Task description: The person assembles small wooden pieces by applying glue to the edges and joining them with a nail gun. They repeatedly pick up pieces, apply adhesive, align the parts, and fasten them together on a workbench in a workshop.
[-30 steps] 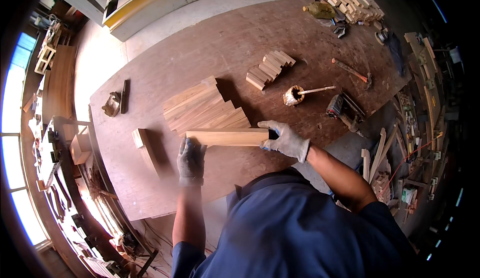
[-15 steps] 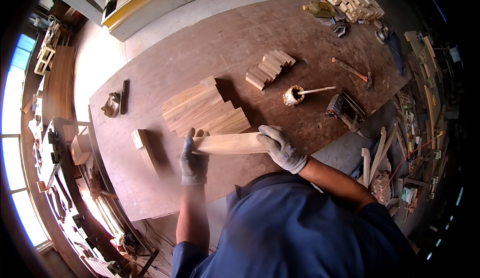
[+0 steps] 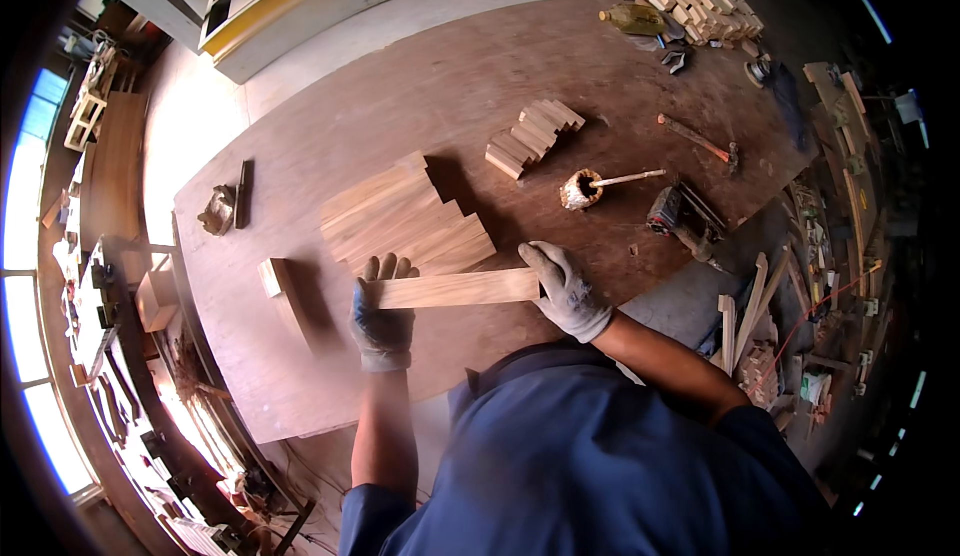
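Behind plank (image 3: 455, 288), left hand (image 3: 381, 318) half-hidden

Light: bright daylight from blue-white windows (image 3: 25, 256) at left, overexposed.
Shadows: short, dark, beside the stacked pale wooden boards (image 3: 405, 221).
Blur: gloved left hand (image 3: 382, 314) slightly soft.
Edges: strongly bent, black corners.

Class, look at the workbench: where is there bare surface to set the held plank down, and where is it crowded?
Bare tabletop lies beyond the stack of planks, up to the far edge. More lies between the small block and the left hand. The right side is crowded: short blocks, glue pot, hammer, power tool.
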A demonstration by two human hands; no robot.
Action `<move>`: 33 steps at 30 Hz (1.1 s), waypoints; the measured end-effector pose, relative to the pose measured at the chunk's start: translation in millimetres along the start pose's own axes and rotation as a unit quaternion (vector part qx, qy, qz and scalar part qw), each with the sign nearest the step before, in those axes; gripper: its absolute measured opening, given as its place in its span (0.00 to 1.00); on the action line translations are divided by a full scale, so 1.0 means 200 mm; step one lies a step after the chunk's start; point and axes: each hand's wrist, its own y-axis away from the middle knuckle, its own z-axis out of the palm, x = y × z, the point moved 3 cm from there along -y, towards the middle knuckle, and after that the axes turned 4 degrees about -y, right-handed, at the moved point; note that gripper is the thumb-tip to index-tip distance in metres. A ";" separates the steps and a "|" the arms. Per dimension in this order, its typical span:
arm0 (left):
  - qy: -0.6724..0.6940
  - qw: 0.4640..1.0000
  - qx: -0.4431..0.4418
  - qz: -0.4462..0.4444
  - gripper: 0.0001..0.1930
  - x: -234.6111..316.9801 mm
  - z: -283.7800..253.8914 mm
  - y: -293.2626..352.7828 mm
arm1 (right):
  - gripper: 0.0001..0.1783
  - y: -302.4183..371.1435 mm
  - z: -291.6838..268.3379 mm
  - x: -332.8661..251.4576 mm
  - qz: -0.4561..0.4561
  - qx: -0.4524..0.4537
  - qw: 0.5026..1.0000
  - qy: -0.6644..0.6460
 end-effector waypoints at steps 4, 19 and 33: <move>0.025 0.998 0.032 -0.042 0.30 0.02 0.02 0.01 | 0.35 0.01 0.02 0.02 -0.007 -0.022 1.000 -0.005; -0.662 0.733 0.156 0.014 0.24 0.25 0.16 -0.41 | 0.26 -0.01 0.50 0.15 0.555 -0.212 0.638 -0.490; -0.935 0.329 -0.079 0.106 0.38 0.27 0.17 -1.00 | 0.26 0.16 0.69 0.25 0.632 -0.173 0.525 -0.543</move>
